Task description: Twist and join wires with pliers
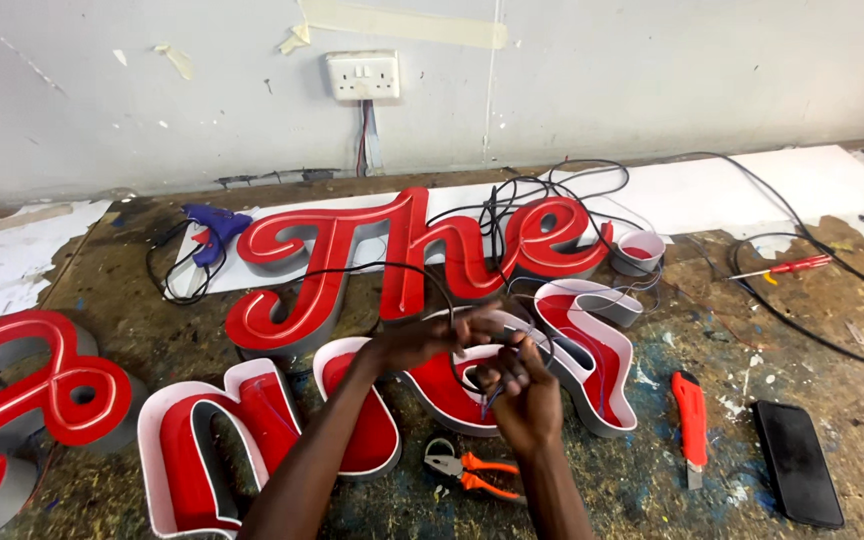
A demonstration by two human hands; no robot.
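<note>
At the far left of the frame a red sign letter (22, 400) lies face up. At lower centre the left hand (422, 340) is clamped on a black wire (392, 268), drawn taut for working. The right hand (522, 390) is pinched on the wire ends. Pliers (467, 468) and a red knife (690, 418) lie within reach at lower right.

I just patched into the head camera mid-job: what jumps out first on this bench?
The big red script sign letters dominate the middle of the workbench, some face up, others lying open with white rims. Just in front of them, the left hand and right hand meet over a bundle of thin black wires. Orange-handled pliers lie below the hands, an orange utility knife and a dark phone to the right.
</note>
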